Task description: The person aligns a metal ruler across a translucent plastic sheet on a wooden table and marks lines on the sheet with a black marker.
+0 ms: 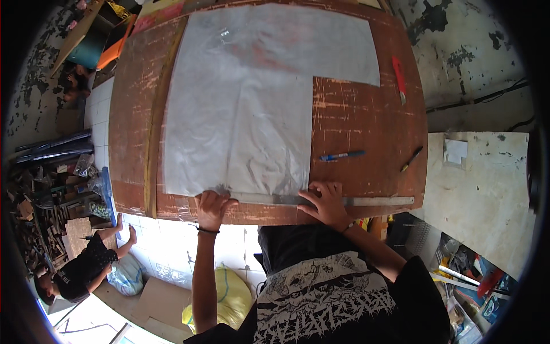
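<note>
A large translucent grey-white plastic sheet [240,114] with a step cut out of its right side lies wrinkled on a brown worktable [366,120]. Along its near edge runs a long metal ruler [378,201], reaching past the sheet to the right. My left hand [212,209] is curled at the sheet's near edge by the ruler's left end, thumb pointing right. Across the ruler at the sheet's near right corner, my right hand [327,203] grips with thumb on the near side and fingers on the far side. Whether the ruler lies over or under the sheet is unclear.
A red cutter knife [399,80], a blue pen [342,155] and a dark marker [411,159] lie right of the sheet. A yellowish strip [157,126] runs along the table's left. Another person [86,269] sits at lower left, near a yellow sack [232,292].
</note>
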Tool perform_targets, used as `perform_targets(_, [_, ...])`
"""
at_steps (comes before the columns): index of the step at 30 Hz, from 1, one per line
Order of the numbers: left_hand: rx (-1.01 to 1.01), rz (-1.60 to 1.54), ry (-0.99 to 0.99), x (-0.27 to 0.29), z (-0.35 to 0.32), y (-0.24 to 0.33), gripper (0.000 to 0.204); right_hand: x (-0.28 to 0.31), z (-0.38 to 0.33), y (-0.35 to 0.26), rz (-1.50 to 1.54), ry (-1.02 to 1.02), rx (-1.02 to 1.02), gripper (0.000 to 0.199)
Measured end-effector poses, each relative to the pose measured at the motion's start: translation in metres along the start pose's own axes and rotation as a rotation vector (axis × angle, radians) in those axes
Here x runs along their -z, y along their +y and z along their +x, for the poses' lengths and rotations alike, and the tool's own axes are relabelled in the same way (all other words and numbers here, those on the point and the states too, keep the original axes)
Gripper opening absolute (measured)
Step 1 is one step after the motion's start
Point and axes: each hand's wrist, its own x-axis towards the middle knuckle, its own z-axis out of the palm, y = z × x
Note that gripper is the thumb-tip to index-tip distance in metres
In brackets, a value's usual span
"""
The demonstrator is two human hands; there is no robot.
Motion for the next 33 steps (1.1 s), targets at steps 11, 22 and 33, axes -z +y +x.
perform_targets(11, [0.024, -0.028, 0.022, -0.009, 0.004, 0.008, 0.027, 0.008, 0.010, 0.012, 0.018, 0.018, 0.013, 0.042])
perform_targets(22, [0.028, -0.058, 0.083, -0.021, 0.022, 0.020, 0.029, 0.021, 0.021, 0.026, -0.023, 0.015, -0.063, 0.040])
perform_targets(33, [0.233, 0.004, 0.030, -0.029, 0.012, 0.047, 0.029, 0.072, 0.050, 0.083, -0.007, 0.175, -0.216, 0.026])
